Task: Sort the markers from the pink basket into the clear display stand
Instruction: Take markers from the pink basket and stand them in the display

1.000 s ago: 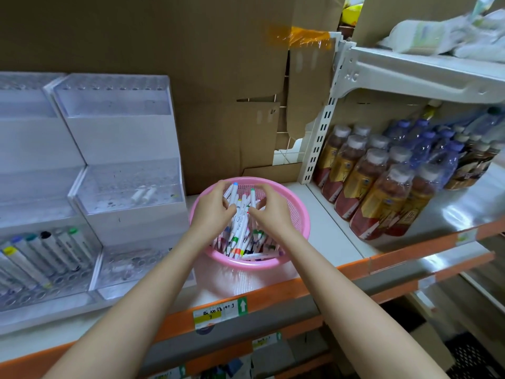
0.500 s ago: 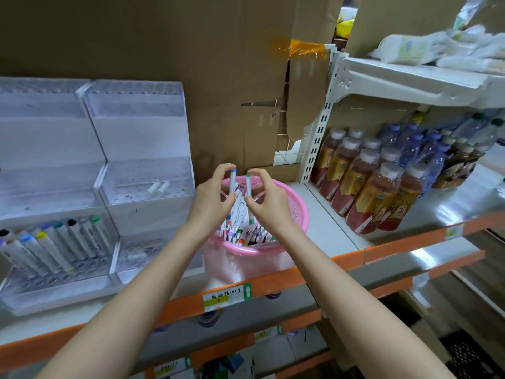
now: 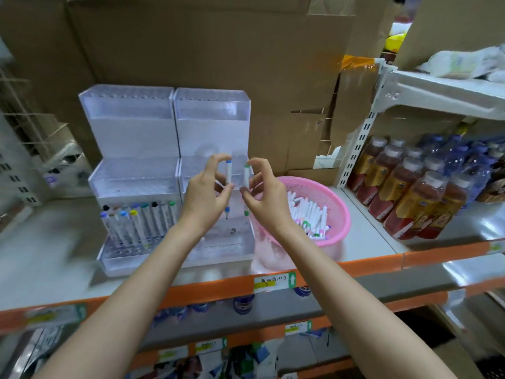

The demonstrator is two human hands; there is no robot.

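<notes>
My left hand [image 3: 207, 196] pinches a blue-capped marker [image 3: 228, 170] upright. Beside it, my right hand [image 3: 263, 194] pinches a green-capped marker [image 3: 246, 175], also upright. Both hands hover in front of the right clear display stand [image 3: 211, 127], over its lower tiers. The left clear stand [image 3: 131, 149] carries a row of several markers [image 3: 138, 222] in its bottom tier. The pink basket [image 3: 332, 203] sits to the right of my hands with several markers lying in it.
Bottled drinks [image 3: 415, 187] fill the shelf right of the basket, behind a white upright post [image 3: 358, 140]. Cardboard boxes [image 3: 218, 50] stand behind the stands. The orange shelf edge [image 3: 218, 289] runs below my forearms.
Both hands lifted a marker each out of the pink basket and moved left, to the front of the right display stand. The view swung left as well.
</notes>
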